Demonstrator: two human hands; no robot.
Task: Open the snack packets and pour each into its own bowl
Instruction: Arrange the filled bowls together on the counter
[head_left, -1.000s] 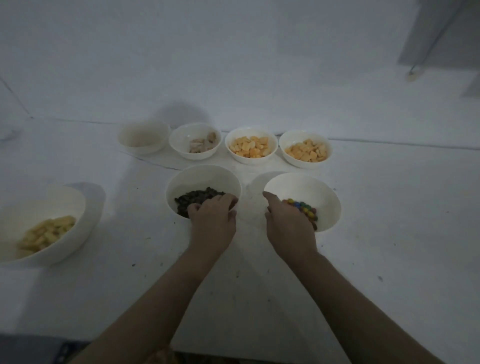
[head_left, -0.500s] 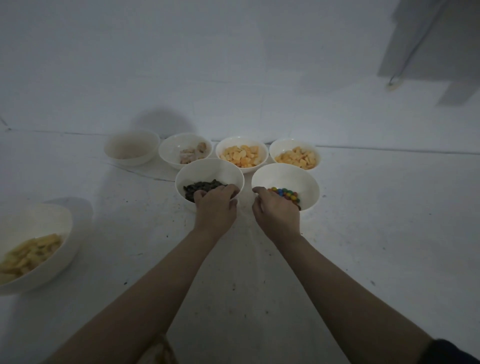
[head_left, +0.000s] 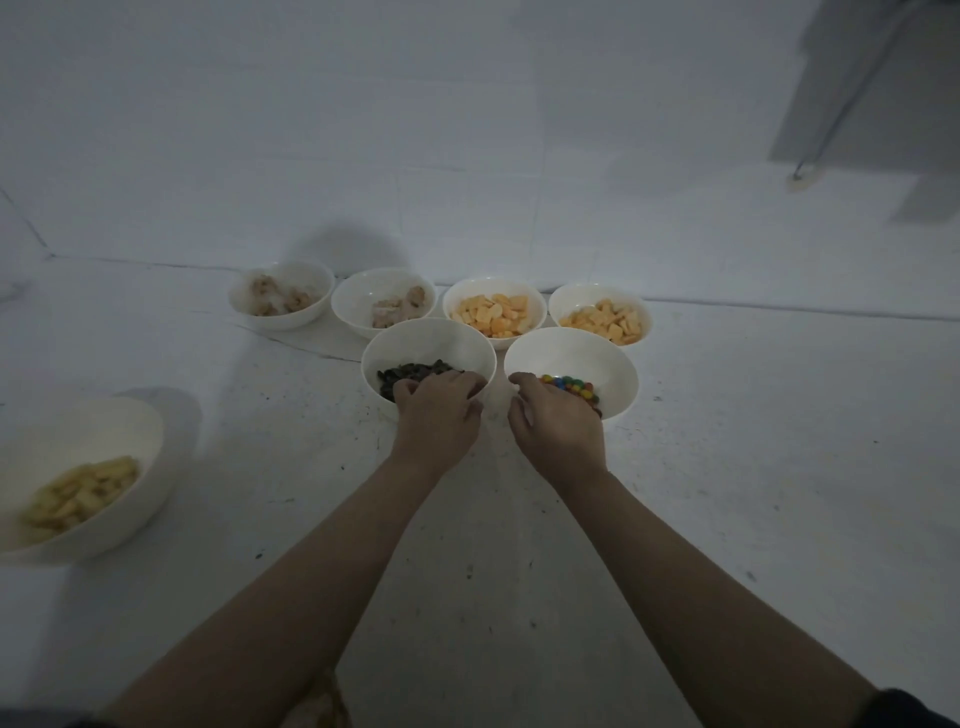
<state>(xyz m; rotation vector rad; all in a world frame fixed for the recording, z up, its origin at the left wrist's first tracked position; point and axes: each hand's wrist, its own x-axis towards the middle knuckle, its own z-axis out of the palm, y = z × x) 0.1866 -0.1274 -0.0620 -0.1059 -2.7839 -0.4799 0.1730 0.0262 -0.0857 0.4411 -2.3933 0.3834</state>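
Two white bowls stand side by side on the white floor in front of me. My left hand (head_left: 439, 415) grips the near rim of the bowl of dark snacks (head_left: 431, 343). My right hand (head_left: 556, 426) grips the near rim of the bowl of coloured candies (head_left: 576, 353). Behind them is a row of white bowls: two with pale brown pieces (head_left: 283, 301) (head_left: 382, 299) and two with orange crackers (head_left: 493, 296) (head_left: 600, 301). No snack packet is in view.
A larger white bowl with yellow sticks (head_left: 83, 467) sits at the left. A white wall rises just behind the back row. A grey panel (head_left: 878, 78) with a hanging cord is at the upper right.
Both hands have slid the two front bowls away from me, up against the back row. The view has shifted so the left back bowl's contents show.
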